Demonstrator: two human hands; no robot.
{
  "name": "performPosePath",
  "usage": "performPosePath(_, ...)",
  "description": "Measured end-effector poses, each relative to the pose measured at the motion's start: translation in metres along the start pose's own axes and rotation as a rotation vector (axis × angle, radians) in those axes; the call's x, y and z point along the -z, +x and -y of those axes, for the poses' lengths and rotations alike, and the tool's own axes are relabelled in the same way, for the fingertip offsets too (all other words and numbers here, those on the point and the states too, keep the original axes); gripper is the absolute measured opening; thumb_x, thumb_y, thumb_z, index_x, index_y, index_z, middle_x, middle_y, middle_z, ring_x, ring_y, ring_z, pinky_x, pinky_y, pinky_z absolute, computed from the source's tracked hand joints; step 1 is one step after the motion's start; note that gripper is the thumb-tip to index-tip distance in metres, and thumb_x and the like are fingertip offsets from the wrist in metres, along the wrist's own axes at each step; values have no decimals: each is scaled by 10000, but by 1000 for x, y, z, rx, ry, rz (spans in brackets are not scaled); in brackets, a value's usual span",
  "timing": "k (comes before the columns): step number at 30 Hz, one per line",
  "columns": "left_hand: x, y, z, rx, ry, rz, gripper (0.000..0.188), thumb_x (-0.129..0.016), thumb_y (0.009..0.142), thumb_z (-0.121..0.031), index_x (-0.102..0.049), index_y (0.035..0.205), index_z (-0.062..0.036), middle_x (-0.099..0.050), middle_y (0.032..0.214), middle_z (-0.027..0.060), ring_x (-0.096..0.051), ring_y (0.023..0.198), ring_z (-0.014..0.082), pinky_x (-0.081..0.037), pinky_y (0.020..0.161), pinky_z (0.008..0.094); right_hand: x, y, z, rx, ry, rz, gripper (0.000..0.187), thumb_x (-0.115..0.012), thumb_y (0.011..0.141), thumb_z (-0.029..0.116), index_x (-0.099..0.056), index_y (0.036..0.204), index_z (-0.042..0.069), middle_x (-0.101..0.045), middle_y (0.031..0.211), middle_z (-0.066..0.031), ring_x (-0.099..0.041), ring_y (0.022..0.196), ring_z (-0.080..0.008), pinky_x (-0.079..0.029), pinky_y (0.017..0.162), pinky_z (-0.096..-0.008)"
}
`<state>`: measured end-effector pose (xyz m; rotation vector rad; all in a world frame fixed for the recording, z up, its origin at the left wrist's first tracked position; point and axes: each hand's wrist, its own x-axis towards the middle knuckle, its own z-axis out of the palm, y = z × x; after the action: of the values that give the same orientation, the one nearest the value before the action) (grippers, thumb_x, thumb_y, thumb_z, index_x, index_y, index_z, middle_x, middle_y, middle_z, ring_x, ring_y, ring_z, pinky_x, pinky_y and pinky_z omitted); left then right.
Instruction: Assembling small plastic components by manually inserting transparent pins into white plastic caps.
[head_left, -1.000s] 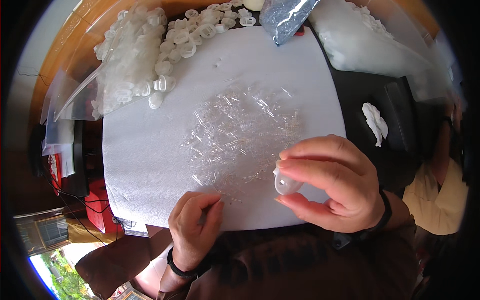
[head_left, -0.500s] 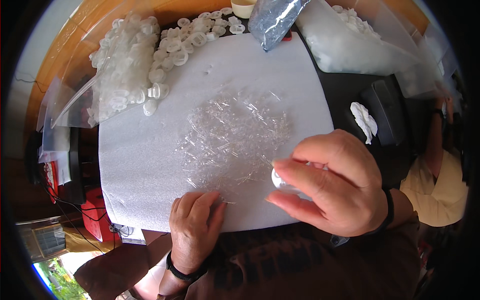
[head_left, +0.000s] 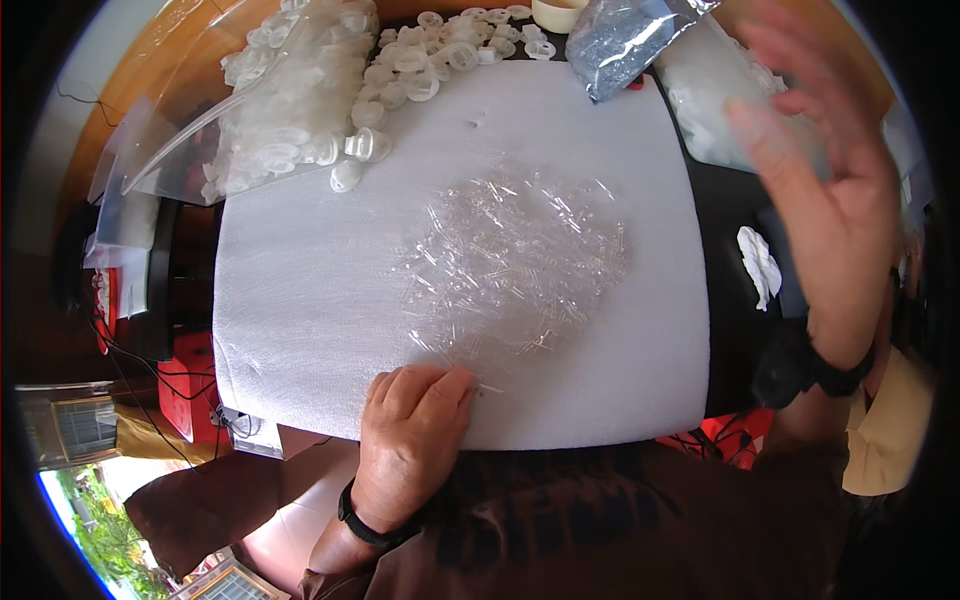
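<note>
My left hand (head_left: 415, 432) rests at the near edge of a white foam sheet (head_left: 310, 320), its fingers curled in and pressed together. Whatever they might hold is hidden. Just beyond the knuckles lies a loose pile of thin, clear plastic pins (head_left: 520, 260). My right hand (head_left: 825, 190) is raised at the far right, blurred, in front of a clear bag of whitish plastic parts (head_left: 705, 110). Its thumb and fingers are spread, and nothing shows between them.
At the far left, a clear bag holds translucent round plastic caps (head_left: 300, 120); more loose caps (head_left: 415, 70) lie along the back. A silvery packet (head_left: 620, 45) and a cream bowl (head_left: 558, 14) are behind the sheet. Crumpled white tissue (head_left: 760, 268) lies on the black tabletop (head_left: 725, 220).
My right hand has let go of the round white piece it held over the sheet and moved up and right to the bag. My left hand's fingers have curled in tighter. The view has shifted slightly.
</note>
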<state>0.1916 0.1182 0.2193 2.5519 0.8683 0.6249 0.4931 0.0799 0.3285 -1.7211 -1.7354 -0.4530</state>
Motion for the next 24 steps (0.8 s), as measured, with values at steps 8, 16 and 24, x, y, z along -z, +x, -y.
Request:
performPosePath(8,0,4,-3,19,-6,-51,179,-700,711,-6,-650,878,-47,-597,800,84,-579,695,270,-462,626,367,-119,36,58,144,446,516,366,-650,801,139,-583,1116,-35,-575,1159,-168,-585,1006,-298,-468,854,-348)
performPosePath(16,-5,2,12,-44,-25,-73,187,-713,692,-71,-629,858,-94,-573,787,26,-588,681,212,-458,616,333,-209,61,65,259,319,553,312,-618,817,114,-615,1119,33,-597,1105,-131,-589,1002,-294,-478,851,-380)
performPosePath(24,-4,2,10,-55,-73,-63,189,-724,655,-42,-623,807,-87,-586,793,45,-582,673,236,-452,607,352,-235,68,74,248,333,332,136,-662,771,97,-597,873,35,-581,856,-86,-586,802,-257,-482,700,-372)
